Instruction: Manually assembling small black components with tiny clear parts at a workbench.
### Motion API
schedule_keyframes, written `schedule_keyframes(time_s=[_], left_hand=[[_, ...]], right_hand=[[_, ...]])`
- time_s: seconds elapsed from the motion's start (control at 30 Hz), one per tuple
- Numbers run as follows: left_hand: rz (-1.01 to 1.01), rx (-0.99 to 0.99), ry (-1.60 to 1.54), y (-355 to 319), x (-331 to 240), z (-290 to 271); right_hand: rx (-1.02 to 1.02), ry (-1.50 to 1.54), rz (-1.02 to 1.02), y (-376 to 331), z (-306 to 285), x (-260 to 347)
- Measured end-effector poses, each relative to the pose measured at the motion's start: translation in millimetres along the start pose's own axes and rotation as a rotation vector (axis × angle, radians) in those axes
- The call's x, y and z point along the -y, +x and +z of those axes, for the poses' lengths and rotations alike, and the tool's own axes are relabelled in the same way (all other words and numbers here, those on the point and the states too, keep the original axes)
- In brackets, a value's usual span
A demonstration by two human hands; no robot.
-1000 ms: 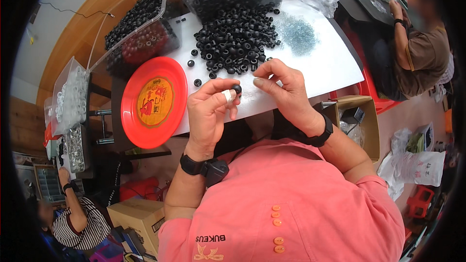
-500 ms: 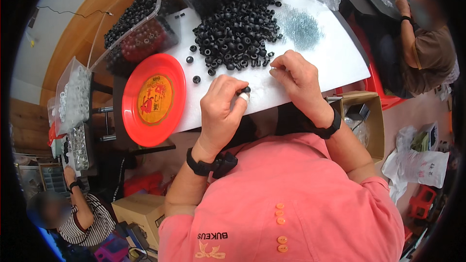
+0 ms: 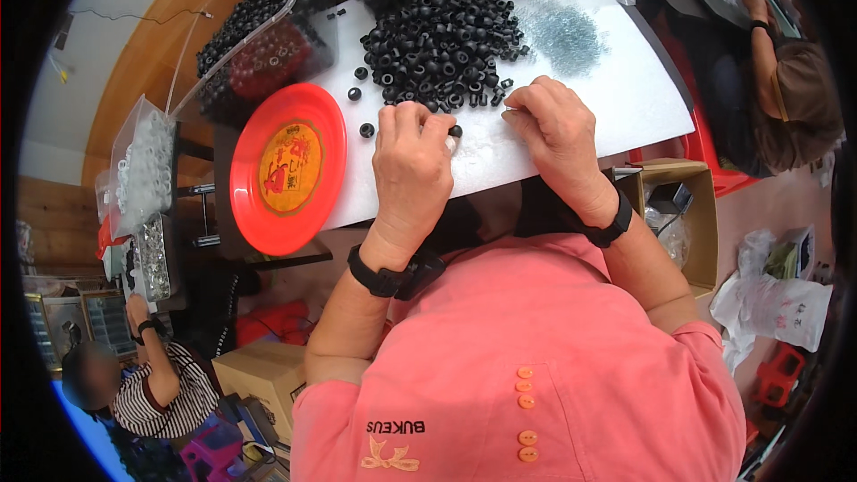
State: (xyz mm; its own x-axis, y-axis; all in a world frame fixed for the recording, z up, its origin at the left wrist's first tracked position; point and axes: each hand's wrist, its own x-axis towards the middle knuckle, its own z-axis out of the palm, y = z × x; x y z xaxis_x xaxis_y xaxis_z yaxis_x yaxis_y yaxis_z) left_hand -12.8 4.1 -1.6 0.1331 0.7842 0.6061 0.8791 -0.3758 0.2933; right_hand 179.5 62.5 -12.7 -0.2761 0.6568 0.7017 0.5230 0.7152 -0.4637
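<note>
My left hand (image 3: 411,165) is at the near edge of the white work surface (image 3: 486,161). Thumb and curled fingers pinch a small round black plastic piece (image 3: 456,131), partly covered by them. To its right, my right hand (image 3: 561,132) hovers above the same surface, thumb and forefinger pressed together. Whatever is between those fingertips is too small to name. Just beyond both hands spreads a heap of black plastic pieces (image 3: 437,49), some showing a hole. A few single ones lie left of it. Right of the heap is a scatter of tiny silvery pieces (image 3: 567,37).
A red plate (image 3: 334,156) sits at the surface's left edge. Clear bins (image 3: 287,36) of black pieces stand behind it. At the right below the table is an open cardboard box (image 3: 705,245). One person (image 3: 170,393) works at far left, another (image 3: 790,107) at far right.
My left hand has turned and moved slightly away from me, toward the heap, still pinching the black piece. My right hand stays pinched in nearly the same place.
</note>
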Motion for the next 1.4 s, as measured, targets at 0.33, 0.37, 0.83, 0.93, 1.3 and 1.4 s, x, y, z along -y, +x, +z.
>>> schedule_keyframes(time_s=[0.33,0.37,0.83,0.93,1.3,1.4], left_hand=[[-0.076,-0.065,-0.017,-1.8,-3.5,-9.9],[-0.071,-0.062,-0.012,-2.2,-3.7,-12.3],[-0.132,0.022,-0.041,-21.4,0.5,-16.0],[-0.113,-0.020,-0.031,-19.3,1.9,-10.9],[-0.074,-0.139,-0.145,-1.2,-24.3,-32.6],[-0.130,-0.066,-0.701,8.6,-54.2,-74.2]], right_hand=[[-0.039,0.003,-0.019,-1.9,1.8,-2.6],[-0.047,0.014,-0.017,-1.4,0.7,-2.0],[-0.104,0.048,-0.002,-5.1,4.4,-6.6],[-0.107,0.043,-0.017,-6.1,4.2,-7.3],[-0.143,-0.011,-0.043,-7.9,7.1,-8.5],[-0.140,-0.016,-0.047,-9.1,7.6,-9.7]])
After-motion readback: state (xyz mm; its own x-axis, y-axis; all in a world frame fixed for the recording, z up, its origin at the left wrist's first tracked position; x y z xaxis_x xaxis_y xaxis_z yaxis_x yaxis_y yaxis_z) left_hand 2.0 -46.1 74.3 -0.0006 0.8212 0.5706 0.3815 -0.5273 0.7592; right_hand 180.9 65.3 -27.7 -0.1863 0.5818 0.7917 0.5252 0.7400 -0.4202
